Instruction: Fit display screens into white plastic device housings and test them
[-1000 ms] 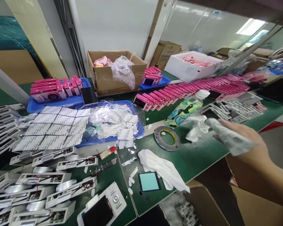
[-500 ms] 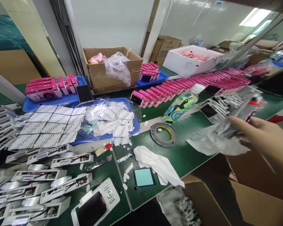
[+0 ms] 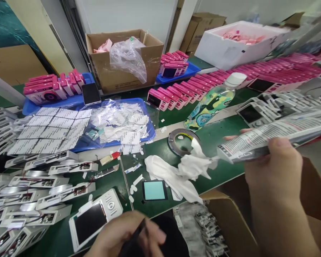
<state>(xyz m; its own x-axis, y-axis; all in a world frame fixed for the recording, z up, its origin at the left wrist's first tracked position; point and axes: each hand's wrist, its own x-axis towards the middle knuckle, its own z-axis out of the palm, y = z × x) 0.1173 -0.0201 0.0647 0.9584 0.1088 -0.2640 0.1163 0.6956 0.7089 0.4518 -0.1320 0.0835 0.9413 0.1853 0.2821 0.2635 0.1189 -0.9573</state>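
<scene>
My right hand (image 3: 275, 164) is closed round a long printed foil packet (image 3: 267, 137), held over the right part of the green bench. White tissue (image 3: 195, 160) hangs near the packet's left end, above a white cloth (image 3: 163, 175). My left hand (image 3: 128, 232) is at the bottom centre, fingers curled beside a dark, blurred object; what they grip I cannot make out. Beyond it lies a white camera body (image 3: 92, 221) with a dark screen. A teal panel with a black border (image 3: 154, 190) lies flat near the bench edge. A tape roll (image 3: 173, 142) sits behind the cloth.
A patterned bottle (image 3: 210, 103) stands behind the tape roll. Rows of pink cameras (image 3: 187, 87) line the back. Blue trays (image 3: 149, 130) hold labels and pink cameras. White housings (image 3: 56, 192) crowd the left. An open carton (image 3: 227, 214) sits below the bench's front edge.
My left hand has come into view at the bottom. My right hand now holds the printed packet, and white tissue has appeared by the cloth. The view has shifted.
</scene>
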